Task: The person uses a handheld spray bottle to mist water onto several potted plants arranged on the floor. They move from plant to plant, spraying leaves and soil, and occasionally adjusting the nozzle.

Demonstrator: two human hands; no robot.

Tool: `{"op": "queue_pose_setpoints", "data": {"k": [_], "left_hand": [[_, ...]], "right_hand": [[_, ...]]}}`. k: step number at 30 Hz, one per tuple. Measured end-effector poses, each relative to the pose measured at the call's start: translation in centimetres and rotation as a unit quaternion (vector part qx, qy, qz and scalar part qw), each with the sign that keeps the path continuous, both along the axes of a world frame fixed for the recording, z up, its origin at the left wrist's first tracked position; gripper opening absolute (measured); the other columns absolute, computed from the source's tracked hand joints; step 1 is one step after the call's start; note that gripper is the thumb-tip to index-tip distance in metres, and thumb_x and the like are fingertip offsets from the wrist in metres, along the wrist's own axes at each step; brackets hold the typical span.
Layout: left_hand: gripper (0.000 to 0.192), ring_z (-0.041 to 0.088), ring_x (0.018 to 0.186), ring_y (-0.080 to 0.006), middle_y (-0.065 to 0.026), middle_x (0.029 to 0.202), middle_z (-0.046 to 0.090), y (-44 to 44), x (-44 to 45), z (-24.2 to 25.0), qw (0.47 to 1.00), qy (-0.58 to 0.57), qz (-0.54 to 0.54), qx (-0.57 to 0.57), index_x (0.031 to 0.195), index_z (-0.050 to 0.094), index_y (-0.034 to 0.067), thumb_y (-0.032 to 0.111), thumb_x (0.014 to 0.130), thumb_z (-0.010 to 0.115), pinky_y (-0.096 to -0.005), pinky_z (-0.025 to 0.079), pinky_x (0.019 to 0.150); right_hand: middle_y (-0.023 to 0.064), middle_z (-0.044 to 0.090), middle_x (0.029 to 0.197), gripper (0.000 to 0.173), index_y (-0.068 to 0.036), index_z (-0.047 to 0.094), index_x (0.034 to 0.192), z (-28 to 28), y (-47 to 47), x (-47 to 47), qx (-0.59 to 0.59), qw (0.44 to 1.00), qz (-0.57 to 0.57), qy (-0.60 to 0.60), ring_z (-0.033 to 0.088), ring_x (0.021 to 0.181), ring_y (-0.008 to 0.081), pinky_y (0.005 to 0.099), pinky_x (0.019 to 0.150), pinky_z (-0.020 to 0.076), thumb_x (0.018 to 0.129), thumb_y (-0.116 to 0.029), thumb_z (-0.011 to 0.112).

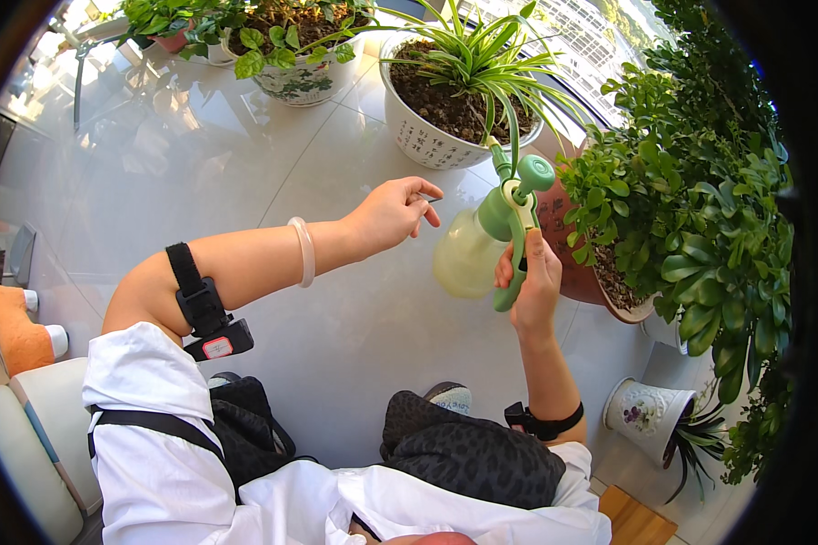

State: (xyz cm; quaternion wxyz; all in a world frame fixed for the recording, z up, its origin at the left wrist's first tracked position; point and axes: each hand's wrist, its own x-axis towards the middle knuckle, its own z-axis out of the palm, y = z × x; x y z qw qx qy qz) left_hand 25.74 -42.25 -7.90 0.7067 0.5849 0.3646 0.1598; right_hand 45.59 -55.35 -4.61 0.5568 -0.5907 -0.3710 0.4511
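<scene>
My right hand (538, 279) grips the handle of a pump spray bottle (465, 255). The bottle has a pale translucent body, a green head and a round green pump knob (536, 173). Its nozzle points away from me, at the front rim of a white pot (443, 146) that holds a spider plant (480, 71) in dark soil. Left of the bottle and apart from it, my left hand (397, 210) pinches a thin dark object (435, 199), mostly hidden by the fingers. A pale bangle (303, 252) circles my left wrist.
Leafy shrubs (709, 225) crowd the right side above a reddish-brown pot (572, 255). Another white planter (303, 78) stands at the back left. A small white flowerpot (647, 412) appears at lower right, near a wooden board (634, 514). An orange-and-white seat (13, 334) is at left.
</scene>
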Motion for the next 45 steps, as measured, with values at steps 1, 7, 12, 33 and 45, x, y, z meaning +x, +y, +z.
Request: {"op": "queue_pose_setpoints", "data": {"k": [1,7,12,33,45], "left_hand": [[0.035,0.051,0.068,-0.0065,-0.0057,0.096,0.070,0.0,0.0,0.1,1.000,0.003,-0.004,0.002,0.130,0.054,-0.002,0.008,0.097,0.045,-0.0248,0.046,0.071],[0.034,0.050,0.066,-0.0063,-0.0065,0.097,0.070,0.1,-0.3,0.3,1.000,0.020,0.000,-0.002,0.128,0.055,-0.001,0.008,0.097,0.045,-0.0233,0.045,0.066],[0.033,0.050,0.066,-0.0060,-0.0070,0.096,0.070,0.1,-0.3,0.1,1.000,0.017,-0.004,-0.004,0.128,0.055,-0.001,0.007,0.097,0.045,-0.0234,0.045,0.067],[0.032,0.051,0.068,-0.0102,-0.0063,0.093,0.069,-0.2,0.2,0.0,1.000,0.018,-0.005,0.000,0.124,0.057,-0.001,0.007,0.095,0.044,-0.0262,0.047,0.067],[0.031,0.051,0.067,-0.0106,-0.0055,0.091,0.069,0.0,0.1,-0.2,1.000,0.030,0.000,-0.003,0.123,0.057,0.000,0.009,0.095,0.046,-0.0270,0.047,0.063]], "right_hand": [[0.0035,0.048,0.059,0.044,-0.004,0.051,0.085,-0.1,0.0,0.0,-0.002,1.000,0.001,0.008,0.044,0.050,0.0109,0.0264,0.050,0.0391,0.107,-0.040,0.040],[0.0027,0.049,0.059,0.045,-0.003,0.052,0.085,-0.1,-0.5,0.0,-0.019,0.999,0.013,0.022,0.045,0.051,0.0101,0.0254,0.051,0.0387,0.107,-0.041,0.040],[0.0033,0.049,0.058,0.045,-0.004,0.053,0.082,0.9,-1.1,0.3,-0.019,0.998,-0.017,0.048,0.045,0.050,0.0106,0.0265,0.049,0.0386,0.106,-0.040,0.042],[0.0037,0.047,0.058,0.039,-0.004,0.052,0.084,-0.2,0.2,2.1,0.004,0.998,-0.046,0.039,0.044,0.050,0.0122,0.0273,0.050,0.0372,0.106,-0.035,0.043],[0.0062,0.049,0.060,0.039,-0.001,0.053,0.092,-1.3,1.4,2.6,0.015,0.997,-0.070,0.036,0.045,0.051,0.0147,0.0290,0.051,0.0384,0.106,-0.035,0.043]]}}
